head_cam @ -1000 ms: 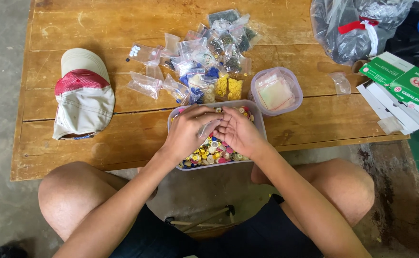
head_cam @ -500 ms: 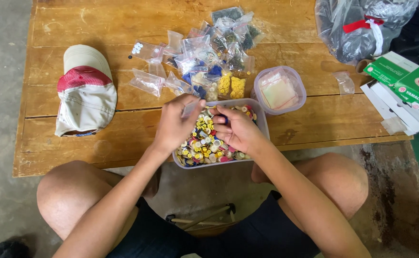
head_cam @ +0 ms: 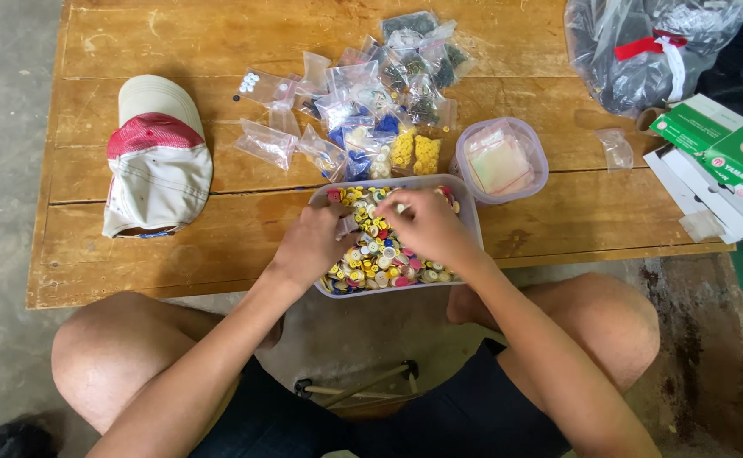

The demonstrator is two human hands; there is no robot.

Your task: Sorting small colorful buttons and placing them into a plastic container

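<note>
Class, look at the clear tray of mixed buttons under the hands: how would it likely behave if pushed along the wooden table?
The tray looks like thin plastic, so it probably slides easily. Heaped buttons likely make it weighty and might spill. It overhangs the table edge, so it could tip.

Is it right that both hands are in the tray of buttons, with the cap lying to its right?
Not quite: the head view shows the cap to the left of the tray. The left hand and right hand are indeed in the buttons.
</note>
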